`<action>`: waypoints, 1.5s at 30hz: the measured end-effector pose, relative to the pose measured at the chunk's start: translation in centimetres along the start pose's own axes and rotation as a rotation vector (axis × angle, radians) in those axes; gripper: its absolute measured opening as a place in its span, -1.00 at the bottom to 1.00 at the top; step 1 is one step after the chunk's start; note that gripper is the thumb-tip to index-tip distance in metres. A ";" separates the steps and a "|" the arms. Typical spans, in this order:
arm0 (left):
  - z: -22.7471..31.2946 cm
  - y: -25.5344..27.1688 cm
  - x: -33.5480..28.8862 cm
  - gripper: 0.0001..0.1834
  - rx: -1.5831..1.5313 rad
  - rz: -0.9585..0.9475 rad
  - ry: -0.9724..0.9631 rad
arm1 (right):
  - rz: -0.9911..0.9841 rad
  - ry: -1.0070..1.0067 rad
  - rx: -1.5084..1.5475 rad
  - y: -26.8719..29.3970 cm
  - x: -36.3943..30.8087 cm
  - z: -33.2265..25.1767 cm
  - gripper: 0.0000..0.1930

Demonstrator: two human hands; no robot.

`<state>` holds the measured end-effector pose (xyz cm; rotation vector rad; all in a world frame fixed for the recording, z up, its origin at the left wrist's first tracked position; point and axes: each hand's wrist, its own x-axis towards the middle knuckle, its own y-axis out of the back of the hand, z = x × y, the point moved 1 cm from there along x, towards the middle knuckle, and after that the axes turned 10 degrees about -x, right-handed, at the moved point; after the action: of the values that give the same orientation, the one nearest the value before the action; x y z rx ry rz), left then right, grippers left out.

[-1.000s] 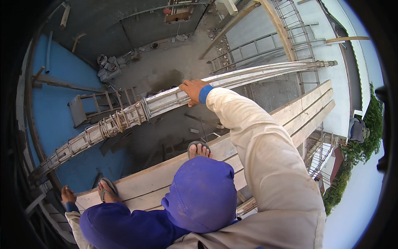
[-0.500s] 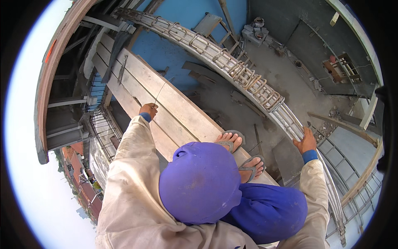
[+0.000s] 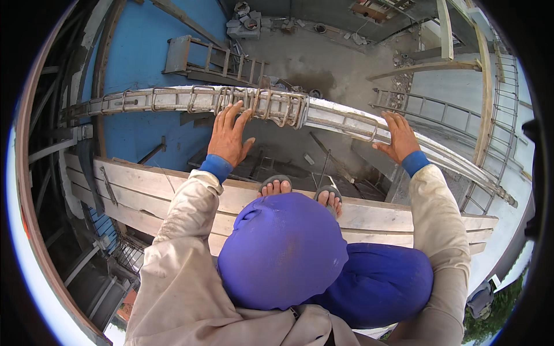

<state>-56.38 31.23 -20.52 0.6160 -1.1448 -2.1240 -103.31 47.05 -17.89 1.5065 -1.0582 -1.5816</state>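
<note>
A long, pale beam [image 3: 340, 115] with steel bars runs across in front of me. Bent steel stirrups [image 3: 280, 108] are bunched around its bars near the middle. My left hand [image 3: 228, 137] reaches to this bunch, fingers spread and fingertips at the near side of the stirrups; whether they press on the steel I cannot tell. Farther right, my right hand [image 3: 398, 139] lies at the bars with fingers spread and thumb apart, beside a single stirrup [image 3: 359, 128]. Neither hand holds anything visible. A thin wire [image 3: 168, 180] rests on the planks left of my left forearm.
My sandalled feet [image 3: 276, 185] stand on a plank platform [image 3: 369, 218], high above a floor [image 3: 288, 55] with rubble. A dark metal piece [image 3: 108, 185] lies on the planks. Below are a wooden ladder [image 3: 228, 62] and buckets [image 3: 250, 23]. A rebar cage [image 3: 503, 124] stands at right.
My view has turned, so the beam now lies crosswise. My left hand has let go of the thin wire and moved to the stirrups. My right hand remains at the bars.
</note>
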 end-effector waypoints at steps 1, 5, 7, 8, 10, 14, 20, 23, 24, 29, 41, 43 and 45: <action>0.8 -0.3 3.0 0.01 0.058 -0.078 -0.022 | -0.031 -0.039 -0.011 0.9 -1.2 0.9 -0.08; 3.2 -2.5 10.4 0.27 0.203 -0.354 -0.095 | -0.277 -0.192 0.006 4.4 -7.3 5.2 -0.33; 3.0 -2.9 11.4 0.28 0.193 -0.437 -0.073 | -0.464 -0.251 0.066 5.1 -9.1 6.7 -0.40; 2.9 -3.1 11.3 0.27 0.190 -0.425 -0.086 | -0.518 -0.233 0.077 5.1 -9.9 7.1 -0.42; 2.4 -3.3 11.5 0.26 0.186 -0.407 -0.118 | -0.540 -0.277 0.176 4.5 -10.8 7.3 -0.44; 2.2 -3.3 11.4 0.25 0.163 -0.382 -0.104 | -0.268 -0.190 0.179 1.5 -8.6 4.9 -0.37; 3.6 -3.2 12.0 0.28 0.148 -0.432 -0.023 | 0.044 -0.003 0.090 -2.1 -0.1 -1.3 0.05; 4.0 -3.4 12.0 0.30 0.207 -0.476 0.060 | -0.011 0.013 0.067 -3.5 2.0 -2.9 -0.07; 4.2 -3.6 12.0 0.31 0.204 -0.460 0.040 | -0.052 0.010 0.034 -3.9 2.4 -3.0 -0.14; 5.1 -3.1 10.3 0.27 0.285 -0.401 0.123 | 0.051 0.129 -0.063 -4.5 2.1 0.1 -0.22; 18.1 4.1 5.8 -0.36 0.087 -0.976 -0.143 | -0.214 0.368 0.039 -2.0 4.1 3.3 -0.16; 19.2 0.4 6.2 -0.42 -0.089 -1.025 0.021 | -0.186 0.393 0.086 -2.7 4.5 3.5 -0.10; 18.9 -5.2 7.7 -0.35 -0.162 -0.934 0.143 | -0.036 0.369 0.097 -4.0 4.0 3.2 -0.10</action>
<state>-75.74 38.32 -16.12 1.3925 -0.6287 -2.8160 -106.58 45.38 -23.28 1.8059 -0.9085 -1.2248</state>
